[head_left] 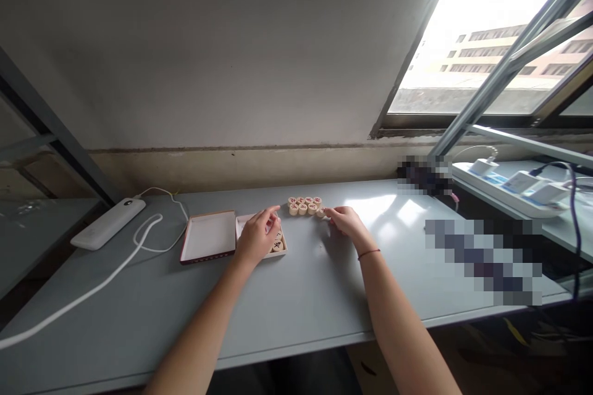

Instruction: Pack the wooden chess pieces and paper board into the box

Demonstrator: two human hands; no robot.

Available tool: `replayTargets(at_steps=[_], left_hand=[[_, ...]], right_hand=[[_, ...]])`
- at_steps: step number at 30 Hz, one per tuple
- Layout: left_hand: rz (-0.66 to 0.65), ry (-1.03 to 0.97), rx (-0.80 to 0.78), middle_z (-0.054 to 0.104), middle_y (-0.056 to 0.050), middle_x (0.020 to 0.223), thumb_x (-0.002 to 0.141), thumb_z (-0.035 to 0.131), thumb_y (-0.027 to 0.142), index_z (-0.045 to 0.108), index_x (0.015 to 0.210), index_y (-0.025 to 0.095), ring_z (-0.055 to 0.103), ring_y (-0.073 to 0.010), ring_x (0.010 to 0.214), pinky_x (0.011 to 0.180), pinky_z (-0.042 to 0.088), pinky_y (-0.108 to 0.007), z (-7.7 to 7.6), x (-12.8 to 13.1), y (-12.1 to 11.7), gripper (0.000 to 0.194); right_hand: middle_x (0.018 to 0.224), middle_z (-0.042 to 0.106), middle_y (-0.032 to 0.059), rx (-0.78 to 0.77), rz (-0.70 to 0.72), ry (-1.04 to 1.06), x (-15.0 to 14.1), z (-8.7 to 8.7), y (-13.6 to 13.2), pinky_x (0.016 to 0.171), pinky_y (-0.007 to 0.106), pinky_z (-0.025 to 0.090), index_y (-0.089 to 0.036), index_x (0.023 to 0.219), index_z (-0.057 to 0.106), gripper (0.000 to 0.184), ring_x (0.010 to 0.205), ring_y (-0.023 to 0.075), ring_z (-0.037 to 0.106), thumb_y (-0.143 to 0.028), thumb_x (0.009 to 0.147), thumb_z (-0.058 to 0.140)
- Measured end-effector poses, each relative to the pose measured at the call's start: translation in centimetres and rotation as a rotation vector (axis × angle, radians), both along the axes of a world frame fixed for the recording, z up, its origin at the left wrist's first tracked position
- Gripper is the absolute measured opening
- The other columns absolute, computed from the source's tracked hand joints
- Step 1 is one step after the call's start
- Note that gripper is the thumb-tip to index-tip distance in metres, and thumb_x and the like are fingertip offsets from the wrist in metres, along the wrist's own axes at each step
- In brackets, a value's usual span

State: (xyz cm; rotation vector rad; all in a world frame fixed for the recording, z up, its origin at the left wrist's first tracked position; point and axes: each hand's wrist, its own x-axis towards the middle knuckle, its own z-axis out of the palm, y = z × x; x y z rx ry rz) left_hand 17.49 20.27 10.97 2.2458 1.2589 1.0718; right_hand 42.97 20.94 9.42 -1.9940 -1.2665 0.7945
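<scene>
Two rows of round wooden Chinese chess pieces (302, 208) stand on the grey desk, red characters facing up. My right hand (345, 220) is at the right end of the front row, its thumb and fingers closed on a chess piece (321, 212) that rests beside the others. My left hand (255, 236) hovers over a shallow white box (284, 252), its index finger stretched out and apart from the thumb. Inside the box, pieces with dark characters (277, 245) show near the right wall; my left hand hides much of the rest.
Left of the box lies its lid (208, 237), white inside with a dark red edge. A white power bank (108, 223) and white cable (99, 287) lie farther left. At the right are a power strip (509, 188) with plugs, metal frame bars (486, 83) and blurred-out items.
</scene>
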Motion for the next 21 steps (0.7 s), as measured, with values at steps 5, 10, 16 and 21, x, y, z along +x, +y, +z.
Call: replayTargets(at_steps=[5, 10, 16, 21], left_hand=[[0.022, 0.014, 0.019, 0.068, -0.001, 0.091, 0.089, 0.045, 0.025, 0.058, 0.112, 0.022, 0.063, -0.0144, 0.085, 0.08, 0.049, -0.026, 0.0, 0.0, 0.1, 0.027], [0.137, 0.05, 0.017, 0.068, -0.002, 0.091, 0.089, 0.045, 0.028, 0.06, 0.111, 0.022, 0.062, -0.0146, 0.078, 0.078, 0.049, -0.027, 0.8, -1.4, 0.8, 0.028], [0.386, 0.142, -0.049, 0.068, -0.005, 0.093, 0.088, 0.042, 0.03, 0.064, 0.105, 0.021, 0.062, -0.0184, 0.082, 0.075, 0.047, -0.027, 1.5, -5.3, 2.4, 0.03], [0.402, 0.328, -0.226, 0.071, -0.005, 0.092, 0.087, 0.04, 0.034, 0.063, 0.111, 0.025, 0.065, -0.0228, 0.084, 0.07, 0.047, -0.029, 0.3, -7.3, 3.2, 0.035]], right_hand=[[0.05, 0.044, -0.0019, 0.031, 0.013, -0.145, -0.1, 0.0, -0.2, 0.045, 0.023, 0.023, -0.018, 0.053, 0.041, 0.038, 0.047, 0.0085, 0.033, -0.046, 0.079, 0.047], [0.06, 0.056, 0.0009, 0.062, 0.089, -0.262, -0.3, -0.3, -0.4, 0.048, 0.022, 0.028, -0.017, 0.064, 0.056, 0.025, 0.055, 0.0114, 0.044, -0.04, 0.072, 0.059], [0.069, 0.062, 0.0044, 0.021, 0.04, -0.446, -1.1, -0.8, 0.2, 0.05, 0.022, 0.03, -0.018, 0.071, 0.061, 0.014, 0.058, 0.0127, 0.049, -0.028, 0.077, 0.055], [0.07, 0.063, 0.0053, 0.046, 0.048, -0.454, -1.0, -0.6, 0.1, 0.05, 0.022, 0.029, -0.019, 0.071, 0.063, 0.017, 0.057, 0.0132, 0.049, -0.03, 0.079, 0.053]])
